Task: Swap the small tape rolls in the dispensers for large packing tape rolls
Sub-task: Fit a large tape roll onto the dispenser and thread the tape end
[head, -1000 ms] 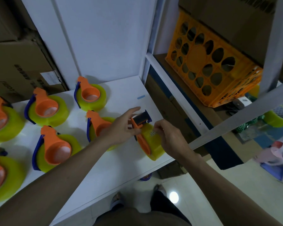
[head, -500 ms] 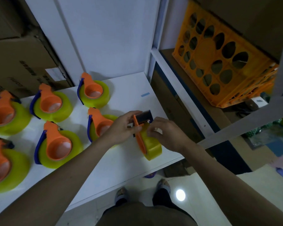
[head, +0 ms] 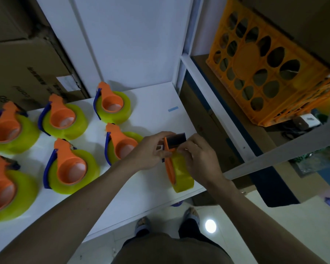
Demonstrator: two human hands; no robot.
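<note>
Dispenser held on edge between both hands

An orange tape dispenser loaded with a large yellow-green roll is stood on edge on the white bench. Its head is pinched by the left hand, while the roll's top is gripped by the right hand. Six loaded dispensers are laid flat beyond the left hand.
</note>
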